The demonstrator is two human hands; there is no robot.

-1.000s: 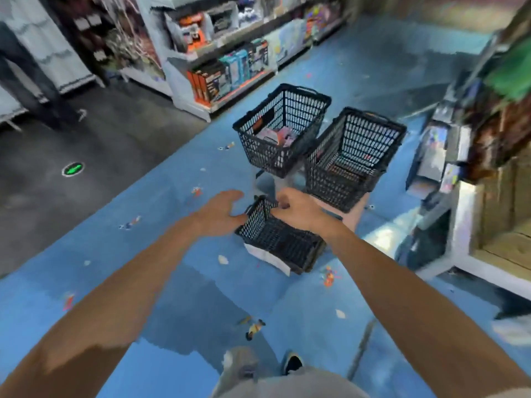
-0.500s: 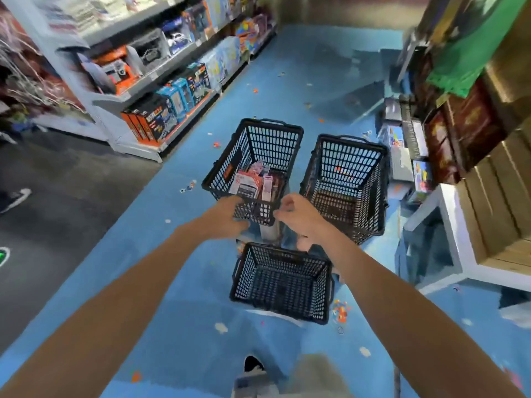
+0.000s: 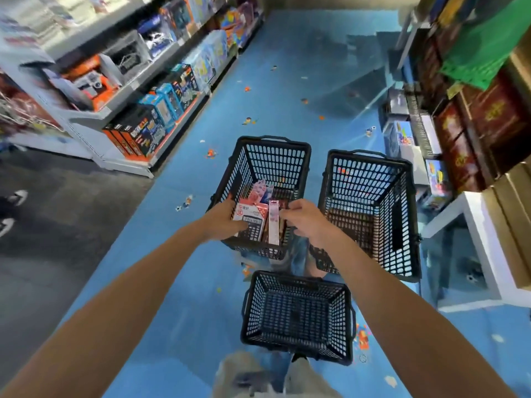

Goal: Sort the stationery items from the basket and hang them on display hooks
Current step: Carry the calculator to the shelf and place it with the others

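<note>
Since half a second ago, both your hands have gone from the near rim down into the stocked basket [image 3: 273, 142].

Left hand [image 3: 221, 222]: thumb laid over the calculator pack [image 3: 250, 225], holding it by its left edge.

Right hand [image 3: 304, 219]: fingertips curled at the narrow pink pack [image 3: 273, 225]; whether they truly pinch it cannot be told.

That pack lies just right of the calculator pack, long axis running away from you. Your right hand is nearer, so a lift along that axis looks best.
</note>
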